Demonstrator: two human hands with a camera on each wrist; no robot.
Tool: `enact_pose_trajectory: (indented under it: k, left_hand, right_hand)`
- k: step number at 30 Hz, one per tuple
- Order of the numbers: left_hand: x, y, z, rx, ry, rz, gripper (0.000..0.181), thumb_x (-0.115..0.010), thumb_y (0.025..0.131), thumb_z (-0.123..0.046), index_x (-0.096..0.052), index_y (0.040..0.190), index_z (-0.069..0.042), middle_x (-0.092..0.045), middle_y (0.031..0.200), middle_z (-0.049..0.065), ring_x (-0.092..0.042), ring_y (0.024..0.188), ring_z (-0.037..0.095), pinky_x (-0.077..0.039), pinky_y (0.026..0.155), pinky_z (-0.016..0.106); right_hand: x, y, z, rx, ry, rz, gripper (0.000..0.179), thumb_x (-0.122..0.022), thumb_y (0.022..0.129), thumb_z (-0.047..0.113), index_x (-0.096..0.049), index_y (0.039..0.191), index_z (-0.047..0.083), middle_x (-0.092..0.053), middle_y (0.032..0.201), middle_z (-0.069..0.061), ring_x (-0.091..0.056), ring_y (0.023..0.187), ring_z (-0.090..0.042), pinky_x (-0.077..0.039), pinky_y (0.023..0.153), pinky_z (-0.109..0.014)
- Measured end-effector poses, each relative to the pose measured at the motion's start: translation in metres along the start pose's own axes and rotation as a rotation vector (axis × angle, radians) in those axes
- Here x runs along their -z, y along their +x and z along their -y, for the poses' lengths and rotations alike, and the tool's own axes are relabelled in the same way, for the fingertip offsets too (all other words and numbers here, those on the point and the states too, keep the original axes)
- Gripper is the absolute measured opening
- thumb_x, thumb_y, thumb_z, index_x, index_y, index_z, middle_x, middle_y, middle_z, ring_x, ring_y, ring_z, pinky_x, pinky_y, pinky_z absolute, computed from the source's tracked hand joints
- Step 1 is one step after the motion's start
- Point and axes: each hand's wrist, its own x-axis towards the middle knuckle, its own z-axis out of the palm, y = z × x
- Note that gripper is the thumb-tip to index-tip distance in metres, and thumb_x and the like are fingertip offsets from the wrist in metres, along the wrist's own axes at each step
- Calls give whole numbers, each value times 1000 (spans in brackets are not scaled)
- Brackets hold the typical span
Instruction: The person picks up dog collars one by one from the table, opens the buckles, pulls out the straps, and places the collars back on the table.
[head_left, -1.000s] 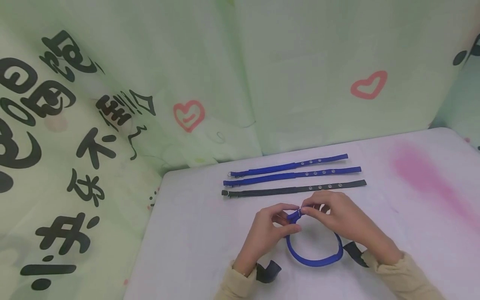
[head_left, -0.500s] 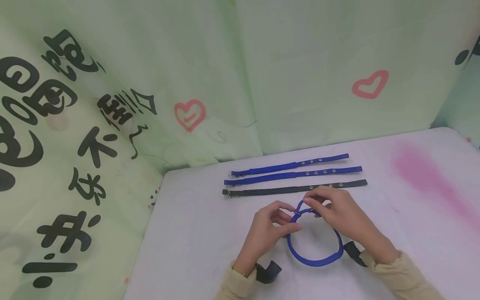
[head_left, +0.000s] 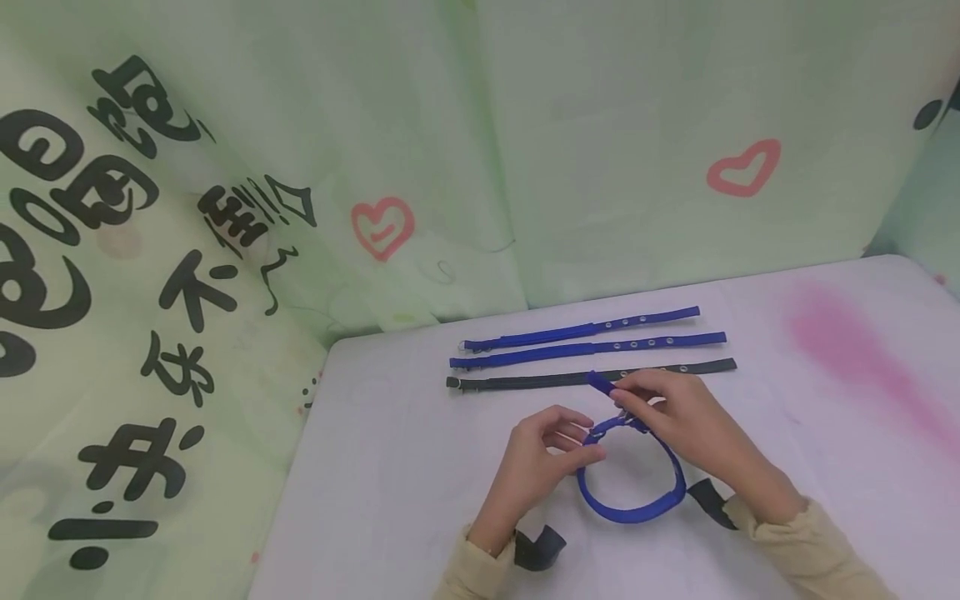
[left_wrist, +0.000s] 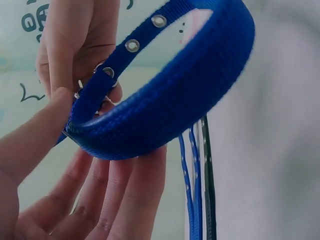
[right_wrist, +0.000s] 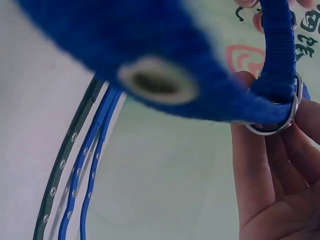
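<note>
A blue webbing collar (head_left: 636,514) with metal eyelets is bent into a loop above the white table. My left hand (head_left: 536,467) pinches the loop's left side between thumb and fingers. With thumb and forefinger, my right hand (head_left: 686,421) holds the strap near its free tip (head_left: 599,382), which sticks up past the fingers. In the left wrist view the padded band (left_wrist: 185,90) arches over my left fingers. A metal ring (right_wrist: 298,95) sits at my right fingertips in the right wrist view. The buckle is partly hidden by fingers.
Two blue collars (head_left: 547,335) and a dark collar (head_left: 525,382) lie flat side by side behind my hands. Black straps (head_left: 540,548) hang at both wrists. A printed curtain (head_left: 615,208) stands along the table's back edge (head_left: 772,277).
My right hand has drawn the strap's tip up and away from the left hand; the tip now stands free above the loop. The left hand has barely moved.
</note>
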Motion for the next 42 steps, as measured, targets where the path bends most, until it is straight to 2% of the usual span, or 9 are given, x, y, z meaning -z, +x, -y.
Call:
enact_pose_trajectory:
  k: [4, 9, 17, 22, 29, 33, 42]
  left_hand:
    - [2, 4, 0, -19, -30, 15, 27, -78, 86, -36, -72, 109, -22, -71, 92, -10, -66, 79, 4, -57, 69, 21]
    - [3, 10, 0, -25, -93, 48, 24, -72, 91, -36, -72, 109, -20, -72, 94, -8, -69, 81, 7, -58, 72, 22]
    - [1, 16, 1, 11, -205, 176, 18, -71, 93, -28, -74, 103, -14, -75, 90, -2, -71, 82, 10, -57, 82, 26]
    - [0, 18, 2, 51, -230, 186, 18, -74, 90, -29, -75, 101, -14, -76, 88, 1, -71, 82, 11, -57, 79, 26]
    - [-1, 17, 5, 74, -266, 219, 19, -73, 91, -24, -76, 102, -9, -77, 88, 3, -72, 80, 13, -60, 78, 30]
    - [-2, 15, 2, 70, -265, 190, 16, -73, 91, -20, -76, 101, -8, -77, 87, 6, -73, 79, 14, -61, 76, 31]
    - [-8, 7, -7, 59, -268, 18, 18, -78, 86, -22, -77, 99, -9, -77, 85, 5, -74, 75, 15, -61, 68, 30]
  right_hand:
    - [1, -1, 2, 42, -4, -15, 16, -69, 94, 16, -73, 106, 6, -73, 99, -6, -70, 89, -22, -62, 73, -37]
    - [1, -2, 2, 110, -8, -32, 14, -70, 93, 14, -73, 105, 8, -74, 98, -3, -70, 86, -18, -62, 73, -35]
    - [-3, -2, 1, 226, 4, -61, 12, -72, 90, 7, -76, 100, 10, -75, 96, 1, -72, 86, -14, -61, 74, -30]
    - [-3, -2, 2, 226, 31, -57, 13, -72, 90, 7, -77, 101, 11, -75, 96, 2, -71, 85, -11, -61, 73, -27]
    - [-4, -2, 3, 211, 70, -19, 13, -71, 91, 8, -76, 103, 9, -75, 99, -1, -71, 89, -17, -61, 76, -34]
    - [-5, -2, 3, 214, 57, -6, 12, -70, 92, 10, -75, 103, 10, -74, 100, 1, -70, 90, -16, -61, 79, -36]
    - [-8, -1, 4, 232, -40, -87, 17, -77, 86, 8, -72, 100, 15, -68, 94, 9, -68, 84, -10, -60, 77, -33]
